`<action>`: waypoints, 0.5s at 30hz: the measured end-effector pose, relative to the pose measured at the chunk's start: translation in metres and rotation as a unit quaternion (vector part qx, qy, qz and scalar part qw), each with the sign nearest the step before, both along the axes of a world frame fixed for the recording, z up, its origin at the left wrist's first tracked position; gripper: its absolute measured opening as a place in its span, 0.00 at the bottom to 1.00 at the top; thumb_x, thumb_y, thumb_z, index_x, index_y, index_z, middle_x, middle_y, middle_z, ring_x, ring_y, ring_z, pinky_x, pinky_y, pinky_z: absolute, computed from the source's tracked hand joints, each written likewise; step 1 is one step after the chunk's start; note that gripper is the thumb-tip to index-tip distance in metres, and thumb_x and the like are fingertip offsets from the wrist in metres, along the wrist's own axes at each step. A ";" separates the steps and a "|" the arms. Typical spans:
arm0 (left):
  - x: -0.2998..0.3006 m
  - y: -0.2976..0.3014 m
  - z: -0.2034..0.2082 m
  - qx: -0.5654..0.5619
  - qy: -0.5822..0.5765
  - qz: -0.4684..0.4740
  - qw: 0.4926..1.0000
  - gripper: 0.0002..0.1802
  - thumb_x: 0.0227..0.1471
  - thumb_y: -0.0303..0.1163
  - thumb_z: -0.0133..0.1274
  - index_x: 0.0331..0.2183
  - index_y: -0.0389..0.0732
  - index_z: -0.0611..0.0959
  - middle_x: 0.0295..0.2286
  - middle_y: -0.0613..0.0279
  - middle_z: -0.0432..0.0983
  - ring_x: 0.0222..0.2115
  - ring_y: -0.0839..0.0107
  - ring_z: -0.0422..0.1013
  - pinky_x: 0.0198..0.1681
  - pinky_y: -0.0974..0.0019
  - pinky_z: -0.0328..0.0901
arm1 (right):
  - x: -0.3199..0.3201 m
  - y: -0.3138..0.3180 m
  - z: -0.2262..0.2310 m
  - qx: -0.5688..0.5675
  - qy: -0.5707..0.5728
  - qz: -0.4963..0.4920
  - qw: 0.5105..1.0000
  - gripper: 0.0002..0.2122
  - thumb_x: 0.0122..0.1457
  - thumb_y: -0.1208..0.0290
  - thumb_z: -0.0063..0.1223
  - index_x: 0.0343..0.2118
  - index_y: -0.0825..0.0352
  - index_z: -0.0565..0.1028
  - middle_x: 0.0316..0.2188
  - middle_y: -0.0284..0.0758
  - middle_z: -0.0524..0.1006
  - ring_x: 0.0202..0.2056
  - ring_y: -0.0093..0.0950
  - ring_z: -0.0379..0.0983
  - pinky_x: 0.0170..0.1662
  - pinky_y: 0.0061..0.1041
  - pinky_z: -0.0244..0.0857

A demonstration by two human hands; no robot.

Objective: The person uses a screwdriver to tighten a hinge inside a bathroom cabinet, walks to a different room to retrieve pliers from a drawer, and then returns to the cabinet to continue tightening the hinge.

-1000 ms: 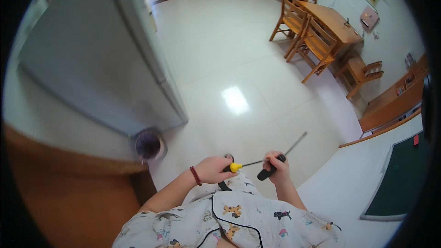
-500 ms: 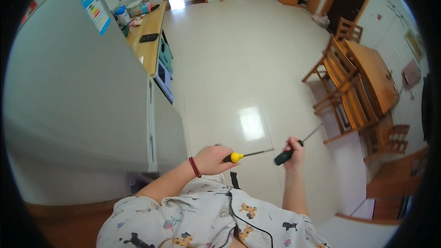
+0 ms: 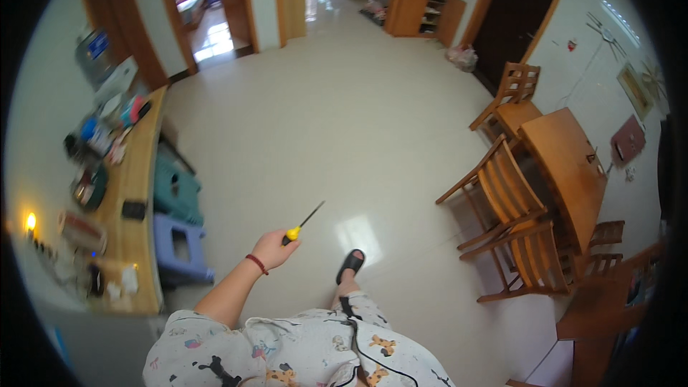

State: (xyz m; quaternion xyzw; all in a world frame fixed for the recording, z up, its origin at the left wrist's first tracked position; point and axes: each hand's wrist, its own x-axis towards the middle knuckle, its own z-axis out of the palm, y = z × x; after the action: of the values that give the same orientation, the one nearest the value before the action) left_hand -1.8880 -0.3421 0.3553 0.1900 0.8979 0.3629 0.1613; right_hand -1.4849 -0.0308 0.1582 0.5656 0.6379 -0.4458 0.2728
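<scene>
My left hand is closed round the handle of a screwdriver with a yellow and black grip. Its thin metal shaft points up and to the right, over the tiled floor. A dark red bead bracelet circles that wrist. My right hand is out of sight, and so is the dark-handled screwdriver it held in the earlier picture. Below, one foot in a black slipper shows on the floor, in front of my patterned pyjamas.
To the left, a long wooden counter carries jars and a black phone-like object. Plastic stools, green and lilac, stand under it. At the right are a wooden table and chairs. A dark door stands behind.
The view has moved forward past the refrigerator, and the counter now shows fully. My left hand still holds its screwdriver, now farther left. My right hand and its screwdriver have left the picture.
</scene>
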 end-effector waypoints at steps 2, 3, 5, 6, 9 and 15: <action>-0.064 0.038 -0.012 -0.066 0.000 -0.013 0.998 0.20 0.43 0.45 0.49 0.26 0.35 0.76 0.24 0.47 0.72 0.27 0.53 0.69 0.30 0.61 0.64 | -0.060 0.034 -0.006 0.004 -0.007 0.022 1.000 0.07 0.44 0.71 0.52 0.16 0.67 0.69 0.14 0.32 0.69 0.16 0.23 0.65 0.19 0.22 0.58; -0.086 0.051 -0.025 -0.084 -0.016 -0.010 0.996 0.21 0.42 0.46 0.49 0.26 0.35 0.76 0.24 0.47 0.72 0.27 0.52 0.69 0.30 0.60 0.64 | -0.093 0.055 -0.010 0.011 -0.008 0.041 0.999 0.08 0.44 0.71 0.53 0.16 0.68 0.69 0.13 0.32 0.69 0.16 0.23 0.65 0.19 0.23 0.58; -0.130 0.063 -0.049 -0.146 -0.050 0.013 0.988 0.22 0.42 0.48 0.49 0.26 0.35 0.76 0.23 0.48 0.72 0.27 0.54 0.69 0.30 0.60 0.64 | -0.179 0.102 -0.006 0.030 0.003 0.093 0.995 0.08 0.44 0.71 0.53 0.16 0.68 0.69 0.13 0.33 0.69 0.15 0.23 0.65 0.19 0.23 0.59; -0.147 0.059 -0.068 -0.187 -0.073 0.031 0.979 0.23 0.41 0.49 0.50 0.27 0.35 0.76 0.22 0.49 0.73 0.25 0.56 0.70 0.29 0.62 0.64 | -0.225 0.124 -0.002 0.041 0.008 0.118 0.992 0.08 0.44 0.71 0.53 0.15 0.68 0.69 0.12 0.33 0.69 0.15 0.23 0.65 0.18 0.23 0.59; -0.196 0.002 -0.128 -0.339 -0.263 0.023 0.903 0.27 0.40 0.51 0.45 0.30 0.36 0.78 0.29 0.48 0.73 0.32 0.56 0.70 0.36 0.61 0.63 | -0.403 0.198 0.036 0.111 0.073 0.201 0.971 0.09 0.43 0.71 0.54 0.15 0.69 0.70 0.12 0.34 0.69 0.14 0.24 0.65 0.18 0.24 0.59; -0.298 -0.037 -0.129 -0.380 -0.391 0.228 0.806 0.25 0.40 0.49 0.45 0.32 0.37 0.77 0.31 0.51 0.73 0.33 0.62 0.70 0.36 0.63 0.63 | -0.784 0.374 0.108 0.360 0.365 0.090 0.854 0.09 0.43 0.72 0.55 0.15 0.70 0.70 0.10 0.34 0.69 0.13 0.24 0.65 0.17 0.24 0.58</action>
State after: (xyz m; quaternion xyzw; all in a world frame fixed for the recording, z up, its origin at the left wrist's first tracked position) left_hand -2.1855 -0.3789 0.2260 -0.2549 0.8424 0.0621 0.4706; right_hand -2.2685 0.3434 0.2660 0.3609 0.8559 -0.3324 -0.1635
